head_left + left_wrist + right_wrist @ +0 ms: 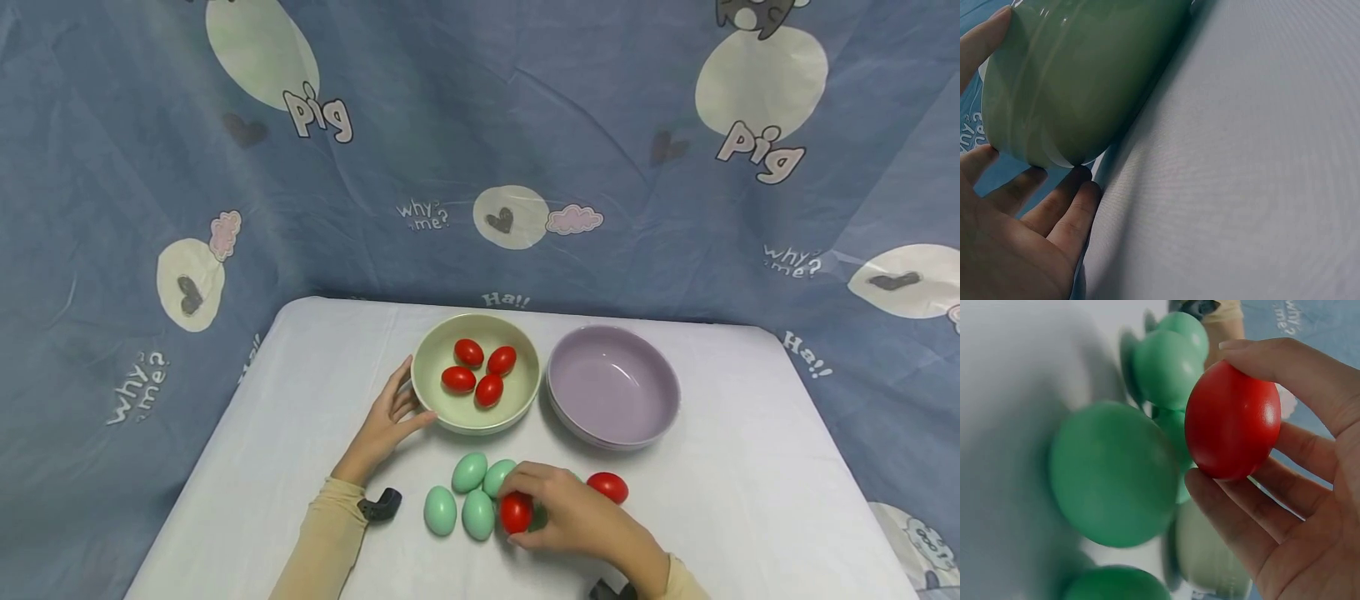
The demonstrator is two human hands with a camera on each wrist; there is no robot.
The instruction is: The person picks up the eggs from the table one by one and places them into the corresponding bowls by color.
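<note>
White tabletop (750,467): your spread left hand (384,427) seemingly steadies the green bowl (430,367); your right hand (562,510) pinches a red egg (514,512).

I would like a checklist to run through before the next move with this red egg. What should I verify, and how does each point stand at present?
1. Right grip holds the red egg: ok, it pinches it.
2. Left grip touches the green bowl: ok, at its side.
3. Room in the green bowl: ok, bare space shows around four red eggs.
4. Red egg apart from the green eggs: cannot tell, they overlap in view.
5. Table free of red eggs: not ok, another one lies beside the right grip.
</note>
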